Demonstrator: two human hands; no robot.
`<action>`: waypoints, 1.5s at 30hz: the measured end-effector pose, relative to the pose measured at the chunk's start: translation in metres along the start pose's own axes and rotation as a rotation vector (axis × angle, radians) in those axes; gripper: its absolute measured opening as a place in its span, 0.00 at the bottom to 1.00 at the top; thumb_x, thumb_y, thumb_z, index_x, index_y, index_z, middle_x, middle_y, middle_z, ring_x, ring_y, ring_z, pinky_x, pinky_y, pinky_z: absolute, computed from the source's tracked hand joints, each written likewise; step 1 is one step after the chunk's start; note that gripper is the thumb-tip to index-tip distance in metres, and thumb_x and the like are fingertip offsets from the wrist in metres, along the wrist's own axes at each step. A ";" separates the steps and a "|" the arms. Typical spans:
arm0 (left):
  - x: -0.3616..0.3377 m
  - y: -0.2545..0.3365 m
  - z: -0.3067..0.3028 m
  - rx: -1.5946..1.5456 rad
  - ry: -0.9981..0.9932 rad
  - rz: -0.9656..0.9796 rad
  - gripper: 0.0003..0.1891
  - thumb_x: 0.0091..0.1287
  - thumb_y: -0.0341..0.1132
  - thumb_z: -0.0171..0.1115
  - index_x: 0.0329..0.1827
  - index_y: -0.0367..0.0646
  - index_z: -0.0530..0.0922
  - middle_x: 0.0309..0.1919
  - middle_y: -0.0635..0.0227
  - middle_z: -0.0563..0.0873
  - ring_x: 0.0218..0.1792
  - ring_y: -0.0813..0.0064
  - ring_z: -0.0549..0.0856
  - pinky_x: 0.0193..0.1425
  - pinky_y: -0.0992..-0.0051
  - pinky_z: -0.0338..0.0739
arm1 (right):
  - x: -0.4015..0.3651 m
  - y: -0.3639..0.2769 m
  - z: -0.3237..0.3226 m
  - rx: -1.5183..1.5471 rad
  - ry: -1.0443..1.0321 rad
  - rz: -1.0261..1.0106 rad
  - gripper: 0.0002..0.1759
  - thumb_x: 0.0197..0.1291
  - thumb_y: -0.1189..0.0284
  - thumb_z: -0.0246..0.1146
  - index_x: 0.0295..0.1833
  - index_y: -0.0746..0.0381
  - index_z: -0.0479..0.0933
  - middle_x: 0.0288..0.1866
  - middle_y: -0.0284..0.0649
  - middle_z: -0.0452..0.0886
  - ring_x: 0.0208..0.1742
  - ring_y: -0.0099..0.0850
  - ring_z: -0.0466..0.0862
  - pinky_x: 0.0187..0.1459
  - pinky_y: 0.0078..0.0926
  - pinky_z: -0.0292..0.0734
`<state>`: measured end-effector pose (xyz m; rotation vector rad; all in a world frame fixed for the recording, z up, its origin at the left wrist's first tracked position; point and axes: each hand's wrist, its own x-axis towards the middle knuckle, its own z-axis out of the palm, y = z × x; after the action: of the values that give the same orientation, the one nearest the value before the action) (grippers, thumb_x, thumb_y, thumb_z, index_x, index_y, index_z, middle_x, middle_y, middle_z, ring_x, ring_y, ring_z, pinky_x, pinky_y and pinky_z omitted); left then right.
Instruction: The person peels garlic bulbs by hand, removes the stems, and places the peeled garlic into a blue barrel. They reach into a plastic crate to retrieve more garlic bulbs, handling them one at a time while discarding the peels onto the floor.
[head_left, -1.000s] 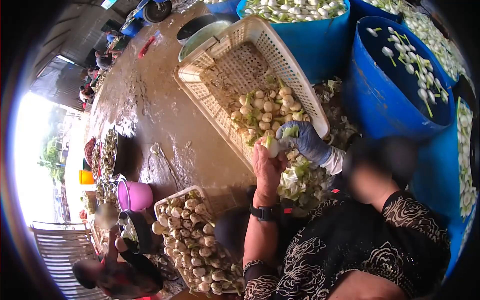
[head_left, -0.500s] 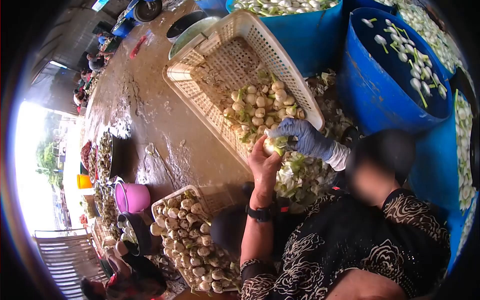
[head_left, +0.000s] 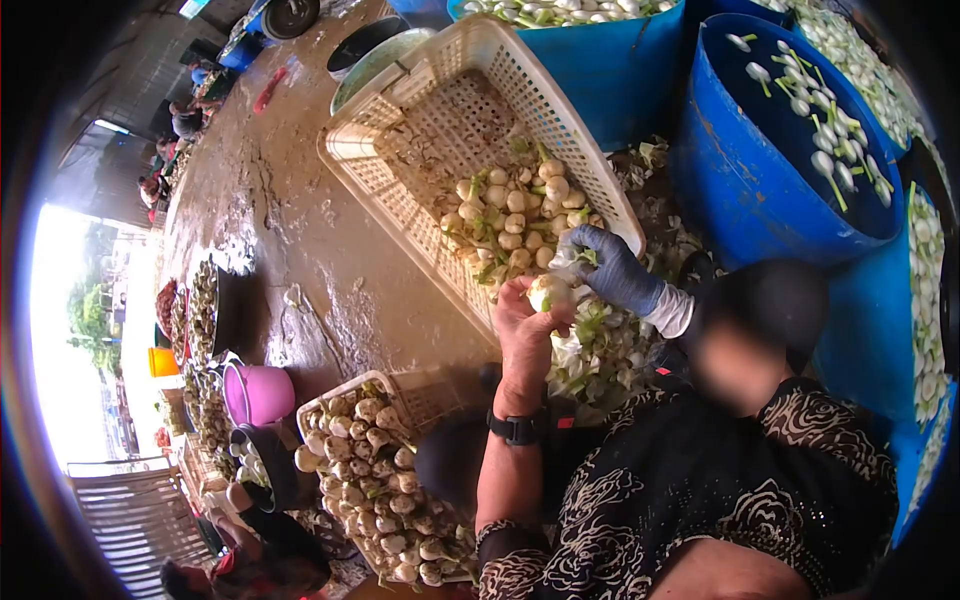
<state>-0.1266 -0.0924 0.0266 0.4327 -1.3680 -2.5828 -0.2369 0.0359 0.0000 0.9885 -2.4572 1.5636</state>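
Observation:
A pale, partly peeled bulb that looks like fresh garlic (head_left: 548,293) is held by my bare left hand (head_left: 525,325), with a dark watch on its wrist. Close to it is my right hand (head_left: 622,270), in a blue-grey glove, pinching a torn strip of whitish and green peel (head_left: 578,256). A narrow gap lies between the gloved fingertips and the bulb. Both hands are over the near end of a cream plastic crate (head_left: 400,215), where many round bulbs (head_left: 515,215) lie heaped. Peelings (head_left: 595,350) are piled below my hands.
Another crate (head_left: 310,410) of dirty, unpeeled bulbs stands on my left. To my right, a blue tub (head_left: 740,150) holds white bulbs in water, beside more full tubs. A pink bucket (head_left: 258,392), another person (head_left: 265,560) and wet floor (head_left: 290,270) lie beyond.
My right hand has drawn slightly away from the bulb, with peel now showing in its fingers. The bulb shows whiter in my left hand, which has barely moved.

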 end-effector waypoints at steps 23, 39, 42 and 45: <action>0.005 -0.005 -0.004 0.147 0.050 0.059 0.25 0.48 0.21 0.68 0.49 0.38 0.70 0.33 0.64 0.82 0.25 0.79 0.80 0.25 0.83 0.74 | -0.005 0.004 0.014 0.088 0.040 -0.131 0.08 0.55 0.72 0.63 0.39 0.63 0.75 0.34 0.48 0.79 0.37 0.50 0.80 0.37 0.40 0.75; 0.008 -0.026 -0.014 0.233 0.093 0.173 0.23 0.57 0.17 0.62 0.58 0.33 0.73 0.39 0.67 0.83 0.39 0.79 0.83 0.47 0.77 0.80 | -0.001 -0.008 -0.009 0.113 -0.191 -0.323 0.15 0.53 0.74 0.67 0.49 0.63 0.81 0.43 0.43 0.81 0.46 0.41 0.81 0.49 0.33 0.76; 0.005 -0.022 -0.012 0.408 0.094 0.138 0.23 0.56 0.18 0.64 0.57 0.33 0.73 0.39 0.66 0.84 0.38 0.79 0.82 0.45 0.79 0.80 | -0.003 -0.011 -0.006 -0.073 -0.089 -0.381 0.12 0.52 0.72 0.65 0.43 0.63 0.81 0.39 0.44 0.81 0.41 0.45 0.81 0.42 0.36 0.77; 0.004 -0.023 -0.015 0.326 0.077 0.105 0.25 0.55 0.22 0.67 0.57 0.33 0.73 0.39 0.65 0.84 0.37 0.79 0.83 0.43 0.80 0.79 | -0.001 -0.018 -0.010 -0.082 -0.174 -0.264 0.08 0.52 0.72 0.64 0.38 0.63 0.79 0.38 0.45 0.80 0.40 0.46 0.81 0.40 0.36 0.76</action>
<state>-0.1261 -0.0924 -0.0006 0.4880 -1.7388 -2.2408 -0.2294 0.0394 0.0188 1.4206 -2.3520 1.3350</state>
